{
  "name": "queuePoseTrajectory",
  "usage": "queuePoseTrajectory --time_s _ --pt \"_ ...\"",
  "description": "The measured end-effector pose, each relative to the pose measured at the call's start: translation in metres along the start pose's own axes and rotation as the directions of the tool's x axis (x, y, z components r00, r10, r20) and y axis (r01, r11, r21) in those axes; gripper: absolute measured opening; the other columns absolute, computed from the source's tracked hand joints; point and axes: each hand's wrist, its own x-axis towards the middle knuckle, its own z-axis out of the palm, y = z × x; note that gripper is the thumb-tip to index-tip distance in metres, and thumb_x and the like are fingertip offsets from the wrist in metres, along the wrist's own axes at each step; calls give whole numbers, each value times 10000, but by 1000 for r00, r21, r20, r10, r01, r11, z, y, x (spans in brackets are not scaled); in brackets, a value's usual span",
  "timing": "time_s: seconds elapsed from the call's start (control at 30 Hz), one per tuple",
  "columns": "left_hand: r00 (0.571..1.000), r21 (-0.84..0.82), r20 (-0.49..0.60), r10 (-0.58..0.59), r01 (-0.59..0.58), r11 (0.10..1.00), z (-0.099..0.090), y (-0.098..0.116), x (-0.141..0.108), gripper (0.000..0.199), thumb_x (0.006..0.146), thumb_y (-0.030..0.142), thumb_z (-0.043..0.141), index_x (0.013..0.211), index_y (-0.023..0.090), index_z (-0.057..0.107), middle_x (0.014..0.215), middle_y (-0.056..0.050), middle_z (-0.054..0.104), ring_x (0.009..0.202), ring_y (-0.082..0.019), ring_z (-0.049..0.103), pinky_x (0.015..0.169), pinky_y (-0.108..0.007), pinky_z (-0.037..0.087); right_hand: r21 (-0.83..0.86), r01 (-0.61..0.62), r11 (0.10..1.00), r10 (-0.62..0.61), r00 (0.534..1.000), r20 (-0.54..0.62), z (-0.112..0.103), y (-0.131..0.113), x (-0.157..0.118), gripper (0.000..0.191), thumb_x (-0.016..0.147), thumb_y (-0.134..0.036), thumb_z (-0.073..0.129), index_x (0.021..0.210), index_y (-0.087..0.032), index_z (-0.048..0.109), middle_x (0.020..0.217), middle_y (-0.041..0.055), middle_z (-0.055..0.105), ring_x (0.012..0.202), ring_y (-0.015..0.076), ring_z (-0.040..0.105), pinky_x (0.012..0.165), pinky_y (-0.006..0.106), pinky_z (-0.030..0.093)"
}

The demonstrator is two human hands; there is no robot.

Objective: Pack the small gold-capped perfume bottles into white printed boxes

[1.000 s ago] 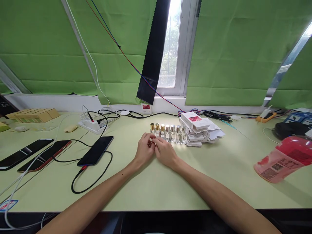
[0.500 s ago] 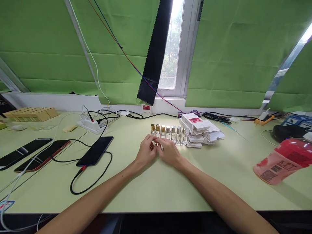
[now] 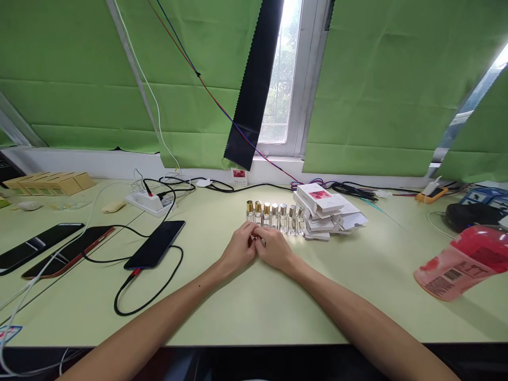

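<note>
My left hand (image 3: 240, 245) and my right hand (image 3: 273, 248) rest together on the desk, fingers curled inward and overlapping at the tips. Both look loosely closed, and nothing shows in either one. Just beyond them several small clear glass bottles stand upright in a row. At the row's left end is a gold-capped bottle (image 3: 250, 211), and at its right end a silver-capped bottle (image 3: 300, 222). My fingers partly hide the lower left of the row. Right beside the bottles lies an untidy stack of small white boxes (image 3: 317, 211), the top one printed with a red picture.
On the left lie several phones, including a black phone (image 3: 156, 245) with a looped cable, near a white power strip (image 3: 148, 202). Yellow boxes (image 3: 50, 183) sit at the back left. A pink plastic bottle (image 3: 448, 272) stands at the right. Cables run along the wall.
My hands stay together in nearly the same place on the desk. The view has shifted very slightly; the bottles and boxes have not moved.
</note>
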Motion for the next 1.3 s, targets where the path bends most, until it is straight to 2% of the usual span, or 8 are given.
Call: queuePoseTrajectory --time_s 0.13,0.27,0.43,0.9,1.3 --pt "999 -28 51 3 -2 1000 -1 1 -1 258 661 50 466 837 197 584 758 -1 605 668 -156 519 591 -272 398 18 22 1000 -22 1000 -2 1 1 -1 191 808 -67 486 805 -199 624 806 30 685 682 163 574 639 273 391" --pt "996 -37 90 10 -7 999 -2 1 0 228 638 51 474 797 192 557 723 11 605 657 -147 520 579 -258 380 26 77 997 -77 997 -6 1 4 -2 156 814 -96 520 780 -198 633 779 26 689 647 150 561 611 266 376" --pt "986 -73 163 -13 25 997 -4 2 0 393 670 67 510 1027 174 633 839 -2 702 733 -167 627 619 -251 442 -9 154 988 -154 985 -81 4 4 -2 141 819 -126 565 702 -198 596 750 34 667 718 162 587 663 267 414" --pt "991 -60 132 -15 24 998 -1 0 0 376 684 84 507 1018 163 659 864 -18 744 759 -176 669 635 -246 467 -42 152 988 -156 981 -118 5 -1 -2 160 797 -85 550 694 -199 596 745 34 664 740 173 603 664 267 435" --pt "991 -48 128 -36 42 998 -4 5 0 345 670 101 493 967 155 661 800 -14 732 700 -170 639 595 -247 443 -42 110 993 -114 990 -85 5 -5 -1 160 811 -89 555 715 -196 627 764 37 689 716 164 599 644 268 433"
